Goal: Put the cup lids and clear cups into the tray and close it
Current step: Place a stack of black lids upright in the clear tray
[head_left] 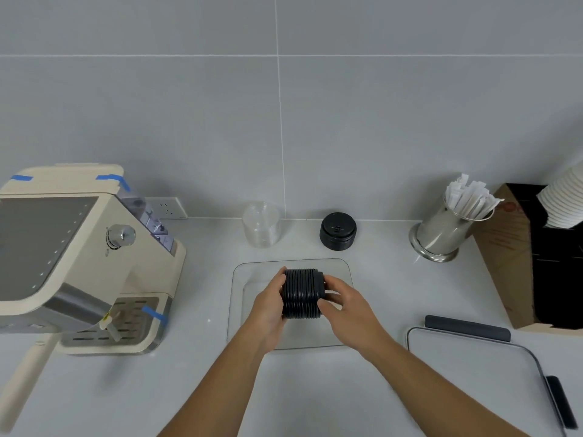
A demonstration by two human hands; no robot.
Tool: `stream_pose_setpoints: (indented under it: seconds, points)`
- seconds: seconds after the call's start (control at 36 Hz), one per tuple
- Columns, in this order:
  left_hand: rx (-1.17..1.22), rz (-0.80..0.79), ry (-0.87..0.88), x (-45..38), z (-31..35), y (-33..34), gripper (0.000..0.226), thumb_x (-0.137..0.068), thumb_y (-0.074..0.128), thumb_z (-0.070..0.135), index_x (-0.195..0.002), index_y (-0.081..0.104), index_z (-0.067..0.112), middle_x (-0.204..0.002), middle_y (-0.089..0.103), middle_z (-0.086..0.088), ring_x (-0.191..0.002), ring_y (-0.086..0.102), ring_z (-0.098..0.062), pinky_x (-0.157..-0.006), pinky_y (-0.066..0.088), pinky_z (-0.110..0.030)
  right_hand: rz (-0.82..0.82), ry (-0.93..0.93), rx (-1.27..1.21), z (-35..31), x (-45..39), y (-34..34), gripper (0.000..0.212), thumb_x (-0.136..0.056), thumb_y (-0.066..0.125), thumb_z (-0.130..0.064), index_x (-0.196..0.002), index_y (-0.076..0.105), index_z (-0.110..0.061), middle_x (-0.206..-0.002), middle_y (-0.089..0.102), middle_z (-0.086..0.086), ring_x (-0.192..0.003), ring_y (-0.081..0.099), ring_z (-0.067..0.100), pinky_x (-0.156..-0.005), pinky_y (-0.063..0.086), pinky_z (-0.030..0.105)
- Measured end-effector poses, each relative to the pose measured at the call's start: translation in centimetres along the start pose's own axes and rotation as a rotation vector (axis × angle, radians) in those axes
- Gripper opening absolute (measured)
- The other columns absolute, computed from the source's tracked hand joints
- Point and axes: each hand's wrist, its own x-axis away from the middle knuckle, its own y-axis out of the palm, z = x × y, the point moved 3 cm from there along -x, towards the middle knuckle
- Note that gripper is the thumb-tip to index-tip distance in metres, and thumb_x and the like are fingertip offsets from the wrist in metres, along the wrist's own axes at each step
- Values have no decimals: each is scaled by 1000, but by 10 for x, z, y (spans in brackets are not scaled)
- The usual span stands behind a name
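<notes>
A stack of black cup lids point(302, 293) lies on its side over the clear tray point(239, 323) in the middle of the counter. My left hand point(268, 305) grips the stack's left end and my right hand point(345, 305) grips its right end. Whether the stack touches the tray floor I cannot tell. Behind the tray a stack of clear cups point(261, 224) stands upright near the wall. To its right stands a second, shorter stack of black lids point(338, 231). The tray's lid point(473, 367), with dark clips, lies flat at the right front.
A cream coffee machine point(79, 257) fills the left of the counter. A steel holder with white paper-wrapped sticks point(448, 228) stands at the back right. Beside it is a brown cardboard box point(511, 257) and a stack of white paper cups point(564, 203).
</notes>
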Motion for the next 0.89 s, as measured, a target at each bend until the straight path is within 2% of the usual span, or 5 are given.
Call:
stream_pose_setpoints:
  seconds: [0.31,0.58,0.72,0.81,0.89]
  points:
    - [-136,31,-46,-20,-9,21,34,-100,41,35,-124,63,27,-119,69,-10,-112,63,-25,-107,45,-45,52,139,78,8,-17,-3,45,-89,55,-12,-130,56,-31,-115,67,-9,-105,62,9,-81,45,17]
    - [-168,-21,-62,-42,-26,22,32,-104,35,25,-87,59,38,-95,64,1,-90,58,-15,-90,47,-30,-12,214,103,8,-20,-3,39,-88,57,-22,-124,56,-36,-109,67,-10,-96,61,8,-65,41,15]
    - [-222,-42,-39,-42,-25,21,32,-104,37,25,-132,41,39,-105,61,7,-92,58,-7,-74,45,-18,-19,219,114,9,-20,-6,33,-86,57,-24,-116,58,-38,-104,68,-11,-89,63,8,-65,42,19]
    - [-266,-51,-1,-41,-25,19,17,-104,39,20,-110,45,35,-95,61,9,-84,58,-4,-68,45,-16,-19,205,114,8,-19,-9,27,-86,57,-25,-110,59,-36,-99,68,-10,-83,63,10,-63,42,20]
    - [-279,-41,-2,-41,-27,19,26,-104,41,22,-125,42,38,-104,62,7,-89,59,-4,-69,45,-17,-15,196,89,9,-18,-13,18,-85,57,-26,-101,60,-35,-96,70,-7,-80,63,11,-63,43,20]
